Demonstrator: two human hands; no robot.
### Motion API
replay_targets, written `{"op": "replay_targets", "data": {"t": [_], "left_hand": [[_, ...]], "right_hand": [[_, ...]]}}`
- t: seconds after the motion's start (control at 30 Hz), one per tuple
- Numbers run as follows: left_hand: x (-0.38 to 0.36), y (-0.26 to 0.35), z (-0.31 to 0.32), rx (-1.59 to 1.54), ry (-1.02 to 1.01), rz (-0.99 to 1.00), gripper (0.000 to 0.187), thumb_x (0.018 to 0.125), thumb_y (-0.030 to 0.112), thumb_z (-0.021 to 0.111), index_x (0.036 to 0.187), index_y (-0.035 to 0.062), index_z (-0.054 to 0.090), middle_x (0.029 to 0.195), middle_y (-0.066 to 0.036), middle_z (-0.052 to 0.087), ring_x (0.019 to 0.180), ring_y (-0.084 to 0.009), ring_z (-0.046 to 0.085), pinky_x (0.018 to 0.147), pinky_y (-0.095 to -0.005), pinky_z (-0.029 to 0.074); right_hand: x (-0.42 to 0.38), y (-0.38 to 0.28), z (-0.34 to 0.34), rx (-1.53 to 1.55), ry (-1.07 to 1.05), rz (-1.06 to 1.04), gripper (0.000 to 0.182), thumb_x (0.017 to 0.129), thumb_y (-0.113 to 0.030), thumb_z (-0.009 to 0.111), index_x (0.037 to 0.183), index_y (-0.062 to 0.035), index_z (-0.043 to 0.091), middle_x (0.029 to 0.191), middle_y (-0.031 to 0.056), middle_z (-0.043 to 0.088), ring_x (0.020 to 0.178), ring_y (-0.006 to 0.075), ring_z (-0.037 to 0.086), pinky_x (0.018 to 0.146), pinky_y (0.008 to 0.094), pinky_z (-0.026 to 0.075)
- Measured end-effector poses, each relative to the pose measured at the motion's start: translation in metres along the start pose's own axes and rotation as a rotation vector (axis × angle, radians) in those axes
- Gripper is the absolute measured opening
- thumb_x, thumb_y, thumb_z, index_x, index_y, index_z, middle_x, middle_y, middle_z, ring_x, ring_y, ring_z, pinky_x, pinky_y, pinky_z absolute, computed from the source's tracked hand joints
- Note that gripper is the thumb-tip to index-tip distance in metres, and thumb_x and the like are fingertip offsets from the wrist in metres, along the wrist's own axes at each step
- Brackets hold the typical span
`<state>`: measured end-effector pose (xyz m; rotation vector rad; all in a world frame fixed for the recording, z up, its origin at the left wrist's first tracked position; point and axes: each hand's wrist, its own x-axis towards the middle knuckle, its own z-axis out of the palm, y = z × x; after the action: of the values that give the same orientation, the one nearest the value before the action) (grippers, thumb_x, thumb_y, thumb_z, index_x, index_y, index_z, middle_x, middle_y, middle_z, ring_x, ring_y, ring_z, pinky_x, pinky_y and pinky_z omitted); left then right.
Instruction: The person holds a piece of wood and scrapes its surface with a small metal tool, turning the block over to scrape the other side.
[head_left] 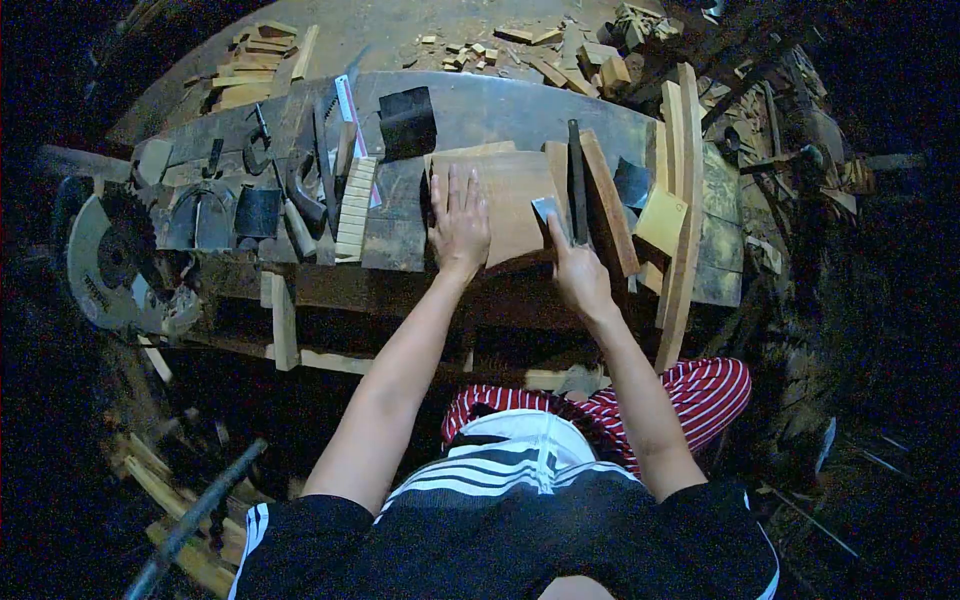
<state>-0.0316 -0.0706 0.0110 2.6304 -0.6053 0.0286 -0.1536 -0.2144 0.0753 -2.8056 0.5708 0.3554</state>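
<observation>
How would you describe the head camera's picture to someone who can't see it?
A person's left hand lies flat on a wooden board while the right hand holds a metal blade near the board's right edge. Wood strips and tools surround it on a dark workbench.

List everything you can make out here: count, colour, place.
Workbench: 1, dark, centre
Wooden board: 1, brown, mid-workbench
Flat blade: 1, silvery, board's right edge
Dark bar: 1, black, right of board
Ruler: 1, white, left of board
Grooved strip: 1, pale, near ruler
Flat piece: 1, yellow, workbench's right part
Dark sheets: several, black, on workbench
Wood offcuts: many, brown, beyond workbench
Trousers: 1 pair, red-striped, below workbench
Left hand: 1, bare, flat on board
Right hand: 1, bare, gripping blade
</observation>
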Motion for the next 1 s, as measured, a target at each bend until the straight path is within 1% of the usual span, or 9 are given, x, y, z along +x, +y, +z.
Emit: {"op": "replay_targets", "data": {"t": [0.13, 0.27, 0.4, 0.47, 0.6, 0.8, 0.87, 0.93, 1.0], "left_hand": [[0.002, 0.000, 0.003, 0.072, 0.021, 0.021, 0.048, 0.092, 0.030, 0.038, 0.139, 0.0211, 0.031, 0.148, -0.004, 0.015, 0.136, -0.0315, 0.009, 0.098, -0.0527, 0.035], [0.001, -0.002, 0.011, 0.095, 0.049, 0.032, 0.048, 0.092, 0.030, 0.038, 0.138, 0.0206, 0.033, 0.148, -0.004, 0.015, 0.136, -0.0315, 0.011, 0.096, -0.0530, 0.037], [0.005, -0.008, 0.024, 0.150, 0.118, 0.079, 0.047, 0.092, 0.029, 0.039, 0.138, 0.0206, 0.033, 0.148, -0.003, 0.015, 0.135, -0.0322, 0.011, 0.097, -0.0522, 0.035], [0.003, -0.008, 0.023, 0.080, 0.033, 0.040, 0.047, 0.092, 0.029, 0.038, 0.138, 0.0206, 0.033, 0.148, -0.003, 0.015, 0.135, -0.0331, 0.011, 0.101, -0.0505, 0.031], [0.000, -0.004, 0.015, 0.047, 0.079, 0.040, 0.047, 0.092, 0.029, 0.037, 0.138, 0.0208, 0.032, 0.148, -0.003, 0.015, 0.135, -0.0327, 0.010, 0.103, -0.0491, 0.029], [0.007, -0.021, 0.025, 0.089, 0.014, 0.070, 0.052, 0.092, 0.027, 0.040, 0.140, 0.0164, 0.026, 0.149, -0.007, 0.013, 0.136, -0.0307, 0.010, 0.105, -0.0464, 0.026], [0.008, -0.036, 0.031, -0.605, 0.255, 0.120, 0.058, 0.091, 0.026, 0.042, 0.142, 0.0096, 0.019, 0.148, -0.015, 0.011, 0.136, -0.0337, 0.012, 0.108, -0.0409, 0.020], [-0.002, -0.039, 0.020, -0.595, 0.210, 0.008, 0.061, 0.092, 0.027, 0.041, 0.141, 0.0038, 0.014, 0.146, -0.021, 0.011, 0.135, -0.0349, 0.013, 0.109, -0.0362, 0.015], [-0.008, -0.050, 0.039, -0.872, 0.010, -0.229, 0.060, 0.094, 0.030, 0.040, 0.141, 0.0028, 0.015, 0.145, -0.022, 0.015, 0.136, -0.0321, 0.013, 0.109, -0.0353, 0.015]], "right_hand": [[0.029, 0.000, -0.013, 0.049, -0.070, 0.012, 0.069, 0.078, -0.011, 0.047, 0.140, -0.0231, 0.019, 0.075, 0.0291, 0.060, 0.073, 0.0445, 0.060, 0.062, 0.0528, 0.049], [0.086, 0.000, -0.001, 0.125, 0.074, 0.024, 0.060, 0.081, -0.015, 0.045, 0.136, -0.0235, 0.026, 0.075, 0.0281, 0.060, 0.072, 0.0446, 0.060, 0.064, 0.0526, 0.049], [0.045, 0.003, 0.009, 0.075, 0.105, -0.029, 0.063, 0.078, -0.009, 0.046, 0.137, -0.0179, 0.027, 0.069, 0.0248, 0.060, 0.064, 0.0432, 0.060, 0.057, 0.0513, 0.049], [-0.004, -0.007, -0.001, -0.028, 0.005, -0.036, 0.075, 0.074, -0.005, 0.047, 0.141, -0.0209, 0.019, 0.063, 0.0236, 0.058, 0.058, 0.0403, 0.060, 0.054, 0.0514, 0.048], [-0.062, -0.012, -0.001, 0.014, -0.072, -0.055, 0.076, 0.074, -0.003, 0.045, 0.142, -0.0221, 0.017, 0.066, 0.0244, 0.059, 0.060, 0.0394, 0.061, 0.055, 0.0512, 0.048], [0.038, -0.025, 0.013, 0.098, 0.070, -0.102, 0.066, 0.077, -0.007, 0.046, 0.138, -0.0196, 0.025, 0.075, 0.0267, 0.061, 0.067, 0.0430, 0.061, 0.060, 0.0519, 0.049], [0.041, -0.034, 0.015, 0.118, 0.065, -0.084, 0.064, 0.078, -0.008, 0.045, 0.137, -0.0198, 0.025, 0.077, 0.0271, 0.061, 0.069, 0.0433, 0.061, 0.061, 0.0523, 0.048], [0.033, -0.037, 0.013, 0.092, 0.083, -0.079, 0.064, 0.079, -0.009, 0.044, 0.138, -0.0217, 0.023, 0.078, 0.0277, 0.061, 0.072, 0.0435, 0.061, 0.064, 0.0529, 0.048], [0.001, -0.033, 0.018, 0.035, -0.022, -0.057, 0.070, 0.077, -0.007, 0.046, 0.140, -0.0230, 0.019, 0.075, 0.0258, 0.061, 0.068, 0.0415, 0.062, 0.060, 0.0511, 0.049]]}}
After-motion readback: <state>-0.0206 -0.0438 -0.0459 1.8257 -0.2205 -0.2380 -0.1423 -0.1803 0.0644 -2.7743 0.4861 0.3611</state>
